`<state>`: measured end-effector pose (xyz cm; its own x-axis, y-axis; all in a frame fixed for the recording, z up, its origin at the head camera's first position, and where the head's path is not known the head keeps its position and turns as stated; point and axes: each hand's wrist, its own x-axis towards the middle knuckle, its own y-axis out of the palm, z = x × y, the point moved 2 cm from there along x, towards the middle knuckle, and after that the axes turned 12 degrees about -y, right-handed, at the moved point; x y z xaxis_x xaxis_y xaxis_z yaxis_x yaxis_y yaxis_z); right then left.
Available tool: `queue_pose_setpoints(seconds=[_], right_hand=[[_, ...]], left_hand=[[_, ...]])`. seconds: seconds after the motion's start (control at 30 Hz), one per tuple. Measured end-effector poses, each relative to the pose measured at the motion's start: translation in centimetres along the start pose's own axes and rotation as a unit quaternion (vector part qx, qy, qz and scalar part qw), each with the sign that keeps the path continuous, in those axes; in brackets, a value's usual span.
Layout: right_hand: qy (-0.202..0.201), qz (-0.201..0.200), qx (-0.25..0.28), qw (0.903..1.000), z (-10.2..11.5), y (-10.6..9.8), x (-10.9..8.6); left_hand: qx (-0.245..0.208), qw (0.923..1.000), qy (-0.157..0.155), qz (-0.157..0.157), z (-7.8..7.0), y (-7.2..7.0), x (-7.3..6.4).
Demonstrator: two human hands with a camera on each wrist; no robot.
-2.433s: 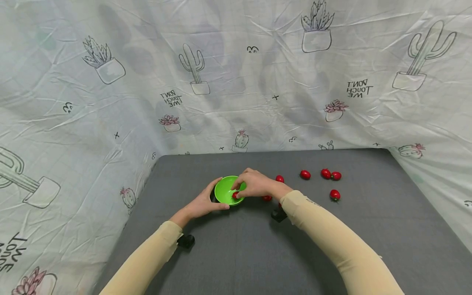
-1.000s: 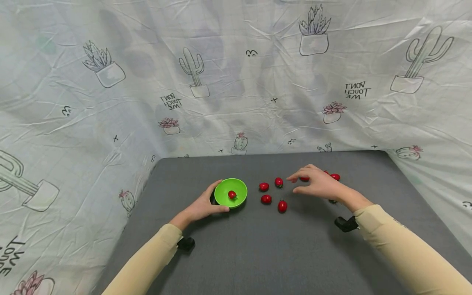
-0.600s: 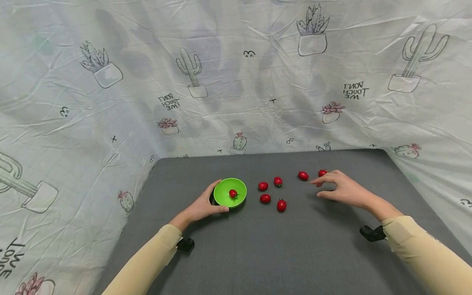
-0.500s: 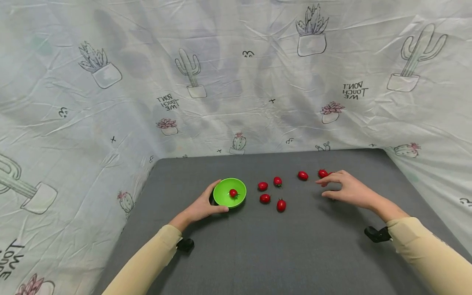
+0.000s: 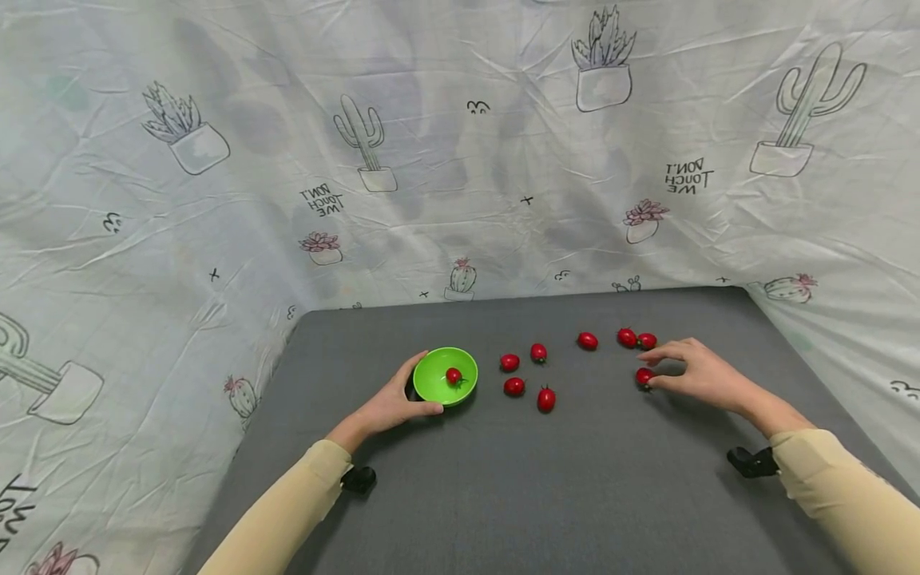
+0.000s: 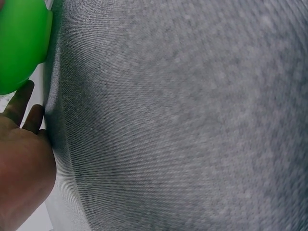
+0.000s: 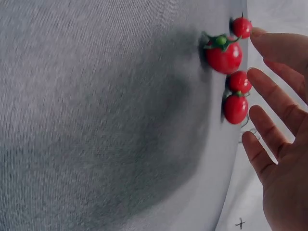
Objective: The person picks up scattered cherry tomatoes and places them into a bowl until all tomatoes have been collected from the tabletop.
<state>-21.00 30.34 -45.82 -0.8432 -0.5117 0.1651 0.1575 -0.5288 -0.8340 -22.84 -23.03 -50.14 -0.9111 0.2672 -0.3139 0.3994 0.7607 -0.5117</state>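
Observation:
A bright green bowl (image 5: 440,398) stands left of the table's middle with one cherry tomato (image 5: 454,375) inside. My left hand (image 5: 388,407) holds the bowl from its left side, thumb at the near rim and fingers round the far side. In the left wrist view, fingertips meet the bowl's green wall (image 6: 21,48). My right hand (image 5: 704,377) hovers at the right, thumb and fingers spread about another cherry tomato (image 5: 643,378). The right wrist view shows that cherry tomato (image 7: 224,57) apart from the fingers, its green stem facing the camera.
Several cherry tomatoes lie between the bowl and my right hand, one nearest the front (image 5: 546,399). Farther back are a lone tomato (image 5: 587,341) and a touching pair (image 5: 628,338). A patterned white curtain (image 5: 460,160) hangs behind the grey table (image 5: 460,495).
My right hand has let go of a tomato in the bowl and moved right, past the loose tomatoes, to the one at the right. My left hand has stayed at the bowl.

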Motion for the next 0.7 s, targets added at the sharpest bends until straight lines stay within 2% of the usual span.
queue_pose_setpoints(seconds=[0.23,0.7], right_hand=[[-0.014,0.012,0.047,0.9987,-1.4,0.2,-0.2],[0.018,0.046,0.109,0.9928,-1.8,1.2,0.1]], left_hand=[[-0.009,0.9999,0.007,0.003,-0.1,0.0,-0.1],[-0.001,1.0,0.001,0.004,0.2,-0.1,-0.2]])
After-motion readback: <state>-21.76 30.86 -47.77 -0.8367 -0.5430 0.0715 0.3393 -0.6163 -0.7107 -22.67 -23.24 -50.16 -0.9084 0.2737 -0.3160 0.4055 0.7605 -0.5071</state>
